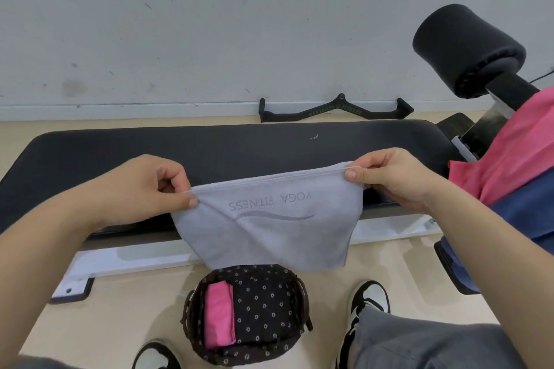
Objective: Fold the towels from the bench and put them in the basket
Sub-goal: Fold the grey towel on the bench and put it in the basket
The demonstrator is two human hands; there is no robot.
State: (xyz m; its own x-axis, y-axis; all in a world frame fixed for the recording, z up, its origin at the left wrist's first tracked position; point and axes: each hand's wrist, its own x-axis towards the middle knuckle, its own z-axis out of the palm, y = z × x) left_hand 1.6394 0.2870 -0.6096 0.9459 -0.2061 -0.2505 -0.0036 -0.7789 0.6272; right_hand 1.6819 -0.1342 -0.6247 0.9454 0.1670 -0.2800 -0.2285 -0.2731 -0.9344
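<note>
- Hanging just in front of the bench point(209, 144), the grey towel point(269, 228) is held up by its top hem, lettering upside down.
- One top corner is pinched by the left hand point(144, 189), the other by the right hand point(395, 180), thumb against forefinger.
- Below the bench's near edge the basket point(189, 317) is seen, a folded pink towel point(218, 317) inside.
- At the bench's right end, a loose pink towel point(509, 153) and a blue towel point(515, 216) are draped.

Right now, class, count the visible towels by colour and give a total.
Grey: 1, the printed grey towel
Pink: 2, the folded pink towel in the dotted dark basket and the draped pink towel
Navy: 1, the draped navy blue towel
Total: 4
</note>
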